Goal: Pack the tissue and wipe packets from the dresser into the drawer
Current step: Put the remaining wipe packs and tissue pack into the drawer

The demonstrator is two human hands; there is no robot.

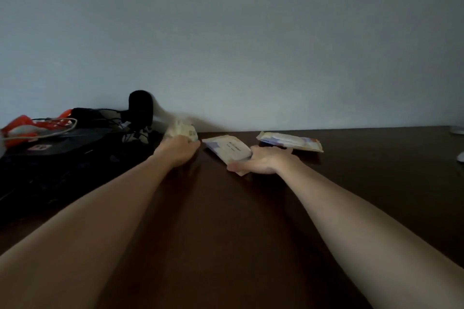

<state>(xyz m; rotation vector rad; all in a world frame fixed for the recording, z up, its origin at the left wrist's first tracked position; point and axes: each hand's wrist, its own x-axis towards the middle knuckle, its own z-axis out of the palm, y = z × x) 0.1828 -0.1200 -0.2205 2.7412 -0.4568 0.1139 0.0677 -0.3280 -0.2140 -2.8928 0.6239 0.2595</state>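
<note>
Gripping a small pale tissue packet [181,130] with our left hand [178,149], fingers curled over it near the wall. Our right hand [261,162] clamps a flat wipe packet [227,149], thumb under its near edge, lifting it off the dark dresser top [251,221]. Another wipe pack [290,141] lies flat just behind. Black bag [57,160] and cables sit left.

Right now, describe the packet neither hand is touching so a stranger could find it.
Start at the dark dresser top and go to its back edge by the grey wall. Just past the right hand lies a flat packet. It is the rightmost of three, the only one lying free; the others sit in the hands.
</note>
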